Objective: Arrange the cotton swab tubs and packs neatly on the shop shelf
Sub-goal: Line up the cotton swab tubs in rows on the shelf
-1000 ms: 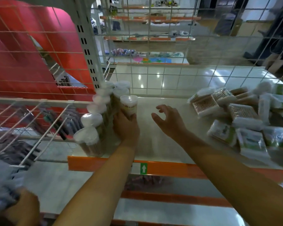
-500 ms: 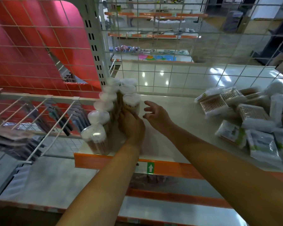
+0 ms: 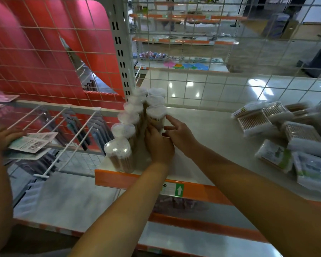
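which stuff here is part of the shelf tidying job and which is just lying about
Job: heart-lidded tub gripped by the left hand and touched by the right hand; rows of tubs; pile of swab packs; shelf.
Lying about: carded items on hooks; barcoded cards in another person's hand.

Two bare forearms reach in from the bottom edge toward the orange shelf lip; no sleeve, watch, bracelet or glove shows on either. The left hand, just beyond the lip, has no ring visible. The right hand, beside it and also beyond the lip, is likewise unadorned, its fingernails short and unpainted as far as can be told. Both arms are slim and smooth.
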Demonstrator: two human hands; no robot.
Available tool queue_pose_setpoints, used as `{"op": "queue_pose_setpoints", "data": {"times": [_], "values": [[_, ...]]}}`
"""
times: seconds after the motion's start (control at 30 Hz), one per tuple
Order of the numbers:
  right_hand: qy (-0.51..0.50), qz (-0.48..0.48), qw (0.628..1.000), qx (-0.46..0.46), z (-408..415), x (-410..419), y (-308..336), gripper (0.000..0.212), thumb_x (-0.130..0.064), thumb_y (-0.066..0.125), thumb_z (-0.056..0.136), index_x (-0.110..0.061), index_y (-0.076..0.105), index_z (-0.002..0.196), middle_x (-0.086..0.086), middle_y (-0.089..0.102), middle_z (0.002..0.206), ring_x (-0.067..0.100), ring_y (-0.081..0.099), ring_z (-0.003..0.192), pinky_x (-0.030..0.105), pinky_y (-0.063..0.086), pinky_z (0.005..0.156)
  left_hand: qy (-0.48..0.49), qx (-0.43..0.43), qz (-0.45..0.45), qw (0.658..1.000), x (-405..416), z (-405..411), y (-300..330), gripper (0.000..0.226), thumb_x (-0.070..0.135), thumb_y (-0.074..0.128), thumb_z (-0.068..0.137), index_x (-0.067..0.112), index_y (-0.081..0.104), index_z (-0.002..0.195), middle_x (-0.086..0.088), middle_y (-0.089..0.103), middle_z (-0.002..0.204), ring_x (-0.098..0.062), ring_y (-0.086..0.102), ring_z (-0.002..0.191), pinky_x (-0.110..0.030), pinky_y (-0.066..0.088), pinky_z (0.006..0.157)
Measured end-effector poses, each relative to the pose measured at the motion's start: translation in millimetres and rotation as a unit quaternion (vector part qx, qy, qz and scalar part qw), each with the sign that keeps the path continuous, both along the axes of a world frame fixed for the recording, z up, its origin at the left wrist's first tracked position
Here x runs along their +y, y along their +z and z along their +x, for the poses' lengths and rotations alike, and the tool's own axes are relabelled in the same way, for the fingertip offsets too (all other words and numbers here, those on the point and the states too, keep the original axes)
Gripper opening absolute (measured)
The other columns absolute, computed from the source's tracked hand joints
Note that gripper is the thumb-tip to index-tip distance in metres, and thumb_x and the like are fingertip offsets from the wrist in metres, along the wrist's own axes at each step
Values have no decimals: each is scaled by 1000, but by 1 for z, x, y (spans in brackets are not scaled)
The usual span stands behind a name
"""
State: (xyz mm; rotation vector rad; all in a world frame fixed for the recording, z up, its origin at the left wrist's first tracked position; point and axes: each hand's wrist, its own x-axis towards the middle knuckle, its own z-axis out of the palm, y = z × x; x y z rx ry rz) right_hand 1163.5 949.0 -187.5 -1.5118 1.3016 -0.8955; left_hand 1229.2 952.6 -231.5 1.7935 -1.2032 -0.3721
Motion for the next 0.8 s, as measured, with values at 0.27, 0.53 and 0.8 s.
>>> {"op": "queue_pose_setpoints", "data": {"times": [0.27, 0.53, 0.8], "values": [[6, -5, 1000, -10, 8, 2, -1, 52, -3, 45, 91, -18, 39, 140, 13, 57, 125, 26, 58, 107, 38, 47, 97, 6, 33, -53, 998, 7, 0, 3, 43, 3, 45, 94, -4, 36, 135, -25, 48, 130, -33, 43, 124, -17, 22, 97], [9, -4, 1000, 11, 10, 2, -4, 52, -10, 48, 91, -18, 36, 141, 10, 55, 130, 22, 52, 117, 34, 42, 102, -12, 51, -85, 995, 1, 5, -4, 54, 23, 36, 93, 0, 31, 142, -16, 35, 146, -23, 26, 139, -1, -2, 103], [8, -25, 999, 28, 6, 3, -6, 45, -13, 44, 96, -13, 38, 140, 9, 49, 137, 19, 46, 123, 15, 35, 87, -10, 56, -61, 997, -1, 7, -6, 66, 32, 29, 84, 2, 29, 142, -15, 35, 146, -22, 24, 140, 2, -8, 100]]}}
